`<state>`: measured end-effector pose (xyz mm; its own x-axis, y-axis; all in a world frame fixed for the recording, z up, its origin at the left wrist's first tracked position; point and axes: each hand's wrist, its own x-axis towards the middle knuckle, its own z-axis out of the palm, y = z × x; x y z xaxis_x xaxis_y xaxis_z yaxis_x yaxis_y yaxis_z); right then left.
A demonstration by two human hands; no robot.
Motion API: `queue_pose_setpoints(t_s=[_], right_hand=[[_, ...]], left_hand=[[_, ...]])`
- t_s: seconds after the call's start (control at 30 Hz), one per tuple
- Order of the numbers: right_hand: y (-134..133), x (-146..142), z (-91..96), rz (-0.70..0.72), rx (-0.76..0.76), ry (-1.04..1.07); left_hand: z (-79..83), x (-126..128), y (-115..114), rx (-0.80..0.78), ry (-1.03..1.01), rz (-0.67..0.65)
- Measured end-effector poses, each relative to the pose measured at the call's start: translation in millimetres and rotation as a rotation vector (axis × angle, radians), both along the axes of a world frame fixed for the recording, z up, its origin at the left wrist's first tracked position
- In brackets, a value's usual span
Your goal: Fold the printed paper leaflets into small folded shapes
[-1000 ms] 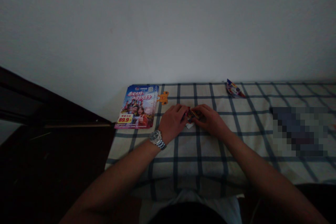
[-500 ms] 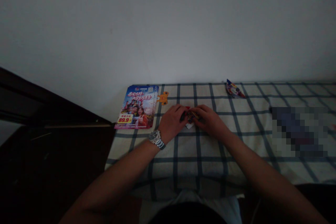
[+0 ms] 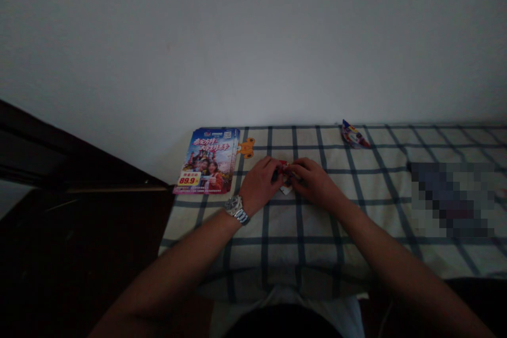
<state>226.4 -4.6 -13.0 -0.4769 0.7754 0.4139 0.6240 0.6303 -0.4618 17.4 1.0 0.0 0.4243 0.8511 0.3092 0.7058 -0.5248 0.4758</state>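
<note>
Both hands meet over a small folded flyer (image 3: 285, 188), printed in red and dark colours with a white part showing at its lower edge. My left hand (image 3: 261, 182), with a metal watch (image 3: 236, 208) at the wrist, has its fingers closed on the paper's left side. From the right, my right hand (image 3: 312, 178) pinches the same paper between thumb and fingers. The hands cover most of it, so its full shape is hidden. It is held just over the checked cloth (image 3: 279, 227).
A stack of printed flyers (image 3: 206, 163) lies at the cloth's left end, beside an orange bear-shaped piece (image 3: 246, 148). Near the wall stands a folded flyer piece (image 3: 354, 135). At right lies a blurred-out dark object (image 3: 447, 198). Behind rises a pale wall (image 3: 253, 42).
The fingers of my right hand have shifted slightly on the folded flyer, and the printed part showing between the hands looks different. Everything else stays in place.
</note>
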Motion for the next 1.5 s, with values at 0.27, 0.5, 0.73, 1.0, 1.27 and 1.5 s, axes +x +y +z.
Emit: queue_pose_setpoints(t_s=[0.27, 0.5, 0.73, 1.0, 1.27, 1.5], right_hand=[[-1.6, -0.1, 5.0, 0.000, -0.026, -0.018], [-2.1, -1.4, 5.6, 0.003, -0.016, -0.014], [-1.8, 0.6, 3.4, 0.022, -0.023, -0.033], [-0.1, 1.1, 1.8, 0.015, -0.020, -0.015], [-2.2, 0.2, 4.8, 0.018, 0.003, -0.024], [-1.5, 1.3, 2.3, 0.003, 0.013, -0.027]], left_hand=[[0.5, -0.6, 0.0, 0.005, -0.017, -0.007], [0.5, -0.5, 0.1, 0.003, -0.026, -0.012], [0.1, -0.6, 0.2, 0.009, -0.020, -0.008], [0.0, -1.3, -0.1, 0.008, -0.020, -0.013], [-1.3, -1.3, 0.4, 0.013, -0.024, -0.021], [0.7, -1.2, -0.8, 0.010, -0.022, -0.023]])
